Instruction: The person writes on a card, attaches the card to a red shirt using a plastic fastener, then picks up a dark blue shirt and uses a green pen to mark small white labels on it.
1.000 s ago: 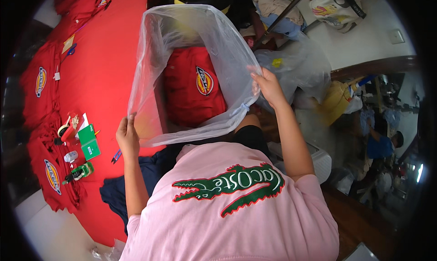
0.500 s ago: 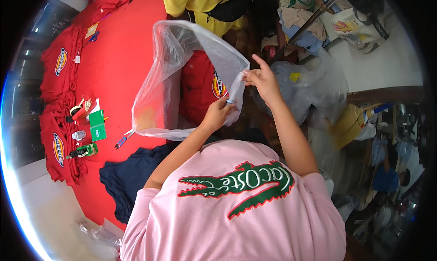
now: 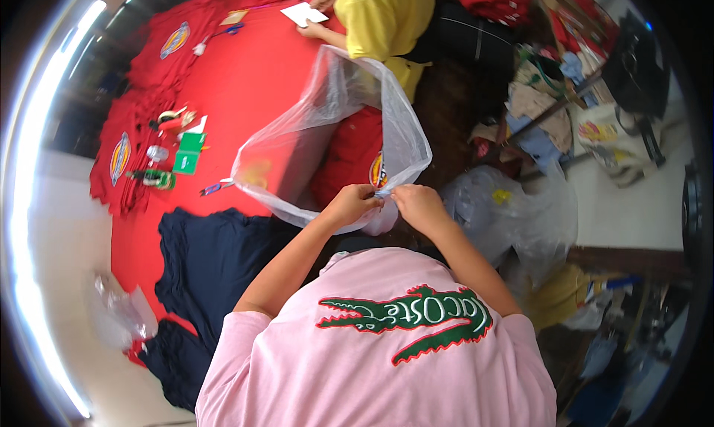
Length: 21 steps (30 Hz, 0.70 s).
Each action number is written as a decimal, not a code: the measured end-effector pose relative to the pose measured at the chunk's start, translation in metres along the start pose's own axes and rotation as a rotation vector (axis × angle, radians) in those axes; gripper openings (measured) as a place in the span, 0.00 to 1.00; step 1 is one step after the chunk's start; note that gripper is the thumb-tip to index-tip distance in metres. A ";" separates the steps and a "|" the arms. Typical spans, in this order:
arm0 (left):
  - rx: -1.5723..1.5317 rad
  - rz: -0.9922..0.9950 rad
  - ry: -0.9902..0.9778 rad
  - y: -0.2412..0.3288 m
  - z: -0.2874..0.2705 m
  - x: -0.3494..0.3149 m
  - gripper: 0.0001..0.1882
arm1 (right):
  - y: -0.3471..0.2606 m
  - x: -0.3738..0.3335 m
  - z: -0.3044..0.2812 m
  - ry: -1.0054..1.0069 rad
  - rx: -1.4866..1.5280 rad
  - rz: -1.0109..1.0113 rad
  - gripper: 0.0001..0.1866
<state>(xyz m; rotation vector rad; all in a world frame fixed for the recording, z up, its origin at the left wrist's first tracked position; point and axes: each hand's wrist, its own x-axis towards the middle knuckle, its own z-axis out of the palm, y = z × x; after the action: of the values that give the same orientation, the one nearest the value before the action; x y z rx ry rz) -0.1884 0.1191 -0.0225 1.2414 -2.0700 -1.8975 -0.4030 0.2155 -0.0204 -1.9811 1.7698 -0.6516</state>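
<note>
A large clear plastic bag [image 3: 405, 133] gapes wide in front of me, its mouth turned up. Folded red garments [image 3: 348, 150] with a round printed emblem lie inside it. My left hand [image 3: 352, 206] is closed on the near rim of the bag, thumb and fingers pinched. Close beside it, my right hand [image 3: 418, 206] pinches the same rim. Between the fingertips shows a small bluish-white bit [image 3: 382, 193], too small to name.
On the red-covered table [image 3: 249, 77] lie red shirts [image 3: 123, 148], a green notebook [image 3: 190, 152], blue-handled snips [image 3: 216, 187] and dark navy garments [image 3: 208, 256]. A co-worker in yellow [image 3: 383, 18] holds a white card [image 3: 303, 14]. Filled plastic bags [image 3: 506, 211] stand at right.
My right hand has come down and left along the rim, from spread fingers to a pinch beside my left hand. The view has shifted, and the co-worker's hands with a card now show.
</note>
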 end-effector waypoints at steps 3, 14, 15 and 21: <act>0.200 -0.025 0.119 0.017 -0.015 -0.020 0.15 | -0.002 0.013 -0.029 -0.017 0.378 0.006 0.07; 0.389 0.137 0.293 0.009 -0.043 -0.067 0.13 | -0.036 0.057 -0.029 -0.257 1.299 0.173 0.09; 0.461 0.184 0.350 0.005 -0.047 -0.068 0.13 | -0.038 0.058 -0.027 -0.305 1.406 0.173 0.10; 0.720 0.536 0.548 0.039 -0.052 -0.056 0.09 | -0.015 0.049 -0.005 -0.273 1.642 0.205 0.08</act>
<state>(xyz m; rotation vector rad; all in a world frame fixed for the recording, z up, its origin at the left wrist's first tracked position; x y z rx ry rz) -0.1417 0.1066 0.0488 0.9671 -2.4507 -0.5183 -0.3890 0.1688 -0.0038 -0.6510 0.6420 -1.1217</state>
